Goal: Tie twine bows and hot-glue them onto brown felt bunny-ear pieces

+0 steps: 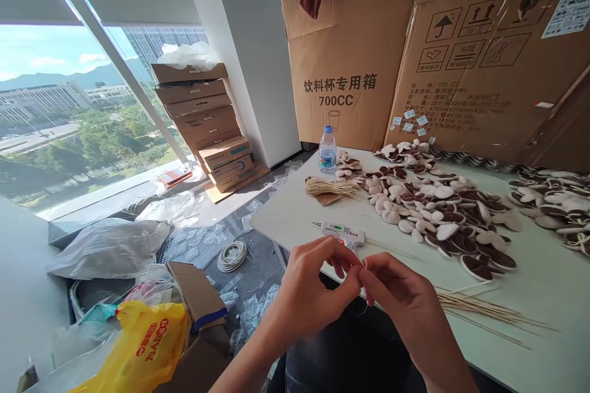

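My left hand [318, 288] and my right hand [401, 295] meet above my lap at the table's near edge. Both are closed in a pinch, fingertips together, around a small pale thing that the fingers mostly hide. A thin strand seems to hang just below them. Right behind my left hand a white glue gun [343, 234] lies on the white table [295, 221], its nozzle to the left. Thin wooden sticks [483, 308] lie to the right of my right hand. Farther back is a heap of brown and cream plush pieces [415, 199].
A bundle of sticks [329, 188] and a water bottle [327, 150] stand toward the table's back. Large cardboard [350, 43] rises behind it. On the floor at left are a yellow bag [147, 344], a coiled cable [232, 256], plastic wrap and stacked boxes [216, 129].
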### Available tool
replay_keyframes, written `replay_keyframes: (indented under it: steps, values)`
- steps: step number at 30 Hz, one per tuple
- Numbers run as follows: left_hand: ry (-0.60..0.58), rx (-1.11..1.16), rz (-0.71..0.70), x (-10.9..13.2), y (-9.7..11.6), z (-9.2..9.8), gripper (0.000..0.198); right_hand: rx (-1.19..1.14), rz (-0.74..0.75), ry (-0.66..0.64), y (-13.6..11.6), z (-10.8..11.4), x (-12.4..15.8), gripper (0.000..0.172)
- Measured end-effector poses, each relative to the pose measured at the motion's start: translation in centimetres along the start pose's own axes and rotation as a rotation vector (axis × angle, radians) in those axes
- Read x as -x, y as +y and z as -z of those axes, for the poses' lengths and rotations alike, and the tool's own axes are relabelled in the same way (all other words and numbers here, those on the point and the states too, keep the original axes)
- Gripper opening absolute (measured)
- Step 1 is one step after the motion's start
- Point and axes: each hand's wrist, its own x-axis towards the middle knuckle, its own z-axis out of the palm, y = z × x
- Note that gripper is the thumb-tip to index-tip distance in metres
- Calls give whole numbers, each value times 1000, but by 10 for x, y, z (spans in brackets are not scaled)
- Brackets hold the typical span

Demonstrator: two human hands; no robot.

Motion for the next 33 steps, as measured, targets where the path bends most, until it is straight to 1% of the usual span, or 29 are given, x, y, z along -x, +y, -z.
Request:
replay_keyframes:
  steps: [8,13,16,23,33]
  values:
    - [-21,13,65,0,1,-1,10,-1,-5,-46,4,0,-2,35]
    - [-2,16,111,1,0,-3,10,-6,-14,-66,4,-2,-1,36]
    - [13,19,118,1,-1,-4,11,-16,-19,-79,4,-3,-1,37]
    - [0,42,143,1,1,-4,12,-28,-44,-115,3,0,-2,39]
    - [12,31,141,0,-1,-6,15,-15,-34,-109,1,-2,-4,43]
